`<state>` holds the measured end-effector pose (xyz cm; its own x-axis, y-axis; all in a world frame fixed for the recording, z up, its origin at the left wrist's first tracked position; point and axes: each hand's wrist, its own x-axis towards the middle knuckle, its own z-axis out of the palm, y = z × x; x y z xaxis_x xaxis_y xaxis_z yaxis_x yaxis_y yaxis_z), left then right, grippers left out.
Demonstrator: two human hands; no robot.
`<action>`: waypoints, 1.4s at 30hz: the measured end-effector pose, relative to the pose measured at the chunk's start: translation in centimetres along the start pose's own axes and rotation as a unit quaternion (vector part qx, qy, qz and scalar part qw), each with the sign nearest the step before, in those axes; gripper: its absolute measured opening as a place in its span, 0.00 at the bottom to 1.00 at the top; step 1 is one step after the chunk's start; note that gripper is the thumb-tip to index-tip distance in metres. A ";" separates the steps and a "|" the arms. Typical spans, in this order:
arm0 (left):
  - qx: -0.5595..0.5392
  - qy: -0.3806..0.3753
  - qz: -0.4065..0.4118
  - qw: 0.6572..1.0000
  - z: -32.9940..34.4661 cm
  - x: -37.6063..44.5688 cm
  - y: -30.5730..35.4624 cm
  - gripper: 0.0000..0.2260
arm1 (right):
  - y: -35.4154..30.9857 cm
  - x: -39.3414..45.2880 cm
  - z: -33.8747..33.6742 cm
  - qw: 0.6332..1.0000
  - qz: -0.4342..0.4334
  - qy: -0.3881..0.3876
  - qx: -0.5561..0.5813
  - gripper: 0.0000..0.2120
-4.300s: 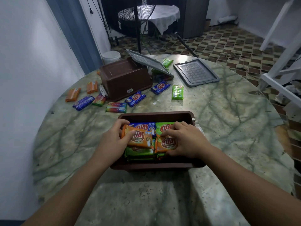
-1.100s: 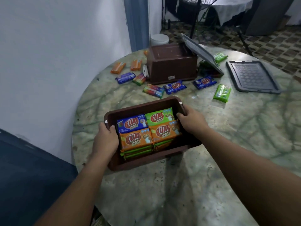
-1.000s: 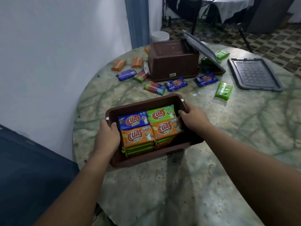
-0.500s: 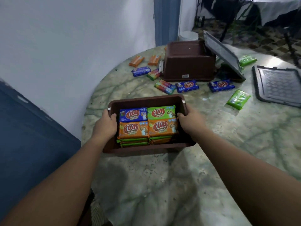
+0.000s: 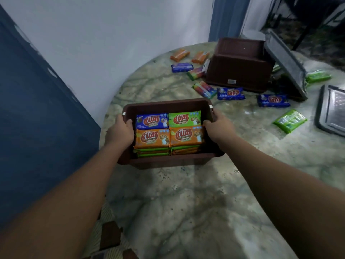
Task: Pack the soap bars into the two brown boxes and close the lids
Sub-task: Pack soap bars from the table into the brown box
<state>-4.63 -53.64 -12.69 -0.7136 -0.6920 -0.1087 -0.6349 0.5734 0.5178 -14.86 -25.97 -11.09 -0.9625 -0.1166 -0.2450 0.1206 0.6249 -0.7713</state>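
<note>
Our left hand (image 5: 121, 132) and right hand (image 5: 216, 126) grip short walls of filled brown box (image 5: 166, 104); box between them, shifted leftward on table (image 5: 186, 202) since packing. Soap bars (image 5: 169, 130) stacked full. We judge: lid (image 5: 331, 111), far right of grip, next.

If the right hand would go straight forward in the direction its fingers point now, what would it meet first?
The right hand holds the near brown box at its right rim, fingers pointing up and left over the packed soap. Going straight on, it would probably meet the green soap bar on top first, though depth is unclear.
</note>
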 end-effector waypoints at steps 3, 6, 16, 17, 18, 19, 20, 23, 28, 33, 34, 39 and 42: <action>-0.002 0.005 -0.008 1.000 0.1 -0.3 -0.1 0.17 | 0.0 0.1 0.1 1.000 -0.002 0.000 -0.008 0.20; -0.014 0.016 -0.016 1.000 0.2 -0.8 -0.5 0.16 | 0.0 0.2 0.1 1.000 0.005 -0.010 -0.013 0.22; -0.040 0.047 -0.095 0.994 0.5 -5.9 -0.6 0.18 | 0.4 0.5 -1.5 0.992 -0.049 -0.082 -0.077 0.24; -0.038 0.054 -0.105 0.992 0.5 -6.6 -0.4 0.19 | 0.5 0.5 -1.8 0.990 -0.060 -0.092 -0.085 0.24; -0.039 0.062 -0.118 0.990 0.6 -7.4 -0.3 0.19 | 0.6 0.7 -2.0 0.988 -0.071 -0.103 -0.089 0.23; -0.045 0.070 -0.129 0.988 0.8 -8.2 -0.2 0.18 | 0.7 0.8 -2.1 0.986 -0.084 -0.113 -0.090 0.23; -0.055 0.077 -0.142 0.985 1.0 -9.1 -0.1 0.17 | 1.0 0.9 -2.3 0.984 -0.096 -0.123 -0.090 0.22; -0.082 0.093 -0.173 0.977 1.5 -11.8 0.1 0.16 | 1.8 0.7 -3.1 0.978 -0.117 -0.146 -0.091 0.23; -0.090 0.119 -0.212 0.966 2.4 -16.0 0.3 0.15 | 2.6 -0.2 -4.1 0.967 -0.155 -0.168 -0.115 0.22; -0.081 0.128 -0.208 0.966 2.7 -17.6 0.5 0.14 | 3.3 -0.9 -4.6 0.965 -0.167 -0.163 -0.123 0.22; -0.083 0.125 -0.205 0.967 2.7 -17.7 0.5 0.14 | 3.5 -1.0 -4.7 0.965 -0.167 -0.160 -0.123 0.22; -0.080 0.121 -0.210 0.967 2.9 -19.2 0.7 0.15 | 4.0 -1.5 -5.1 0.959 -0.178 -0.150 -0.161 0.23; -0.079 0.129 -0.222 0.963 3.1 -20.9 1.5 0.15 | 4.5 -1.8 -5.6 0.957 -0.183 -0.154 -0.161 0.22</action>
<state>8.45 -36.99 -12.26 -0.2722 -0.9512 -0.1453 -0.7930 0.1362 0.5938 -13.97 -18.61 -10.83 -0.8025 -0.5649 -0.1921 -0.3406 0.6980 -0.6299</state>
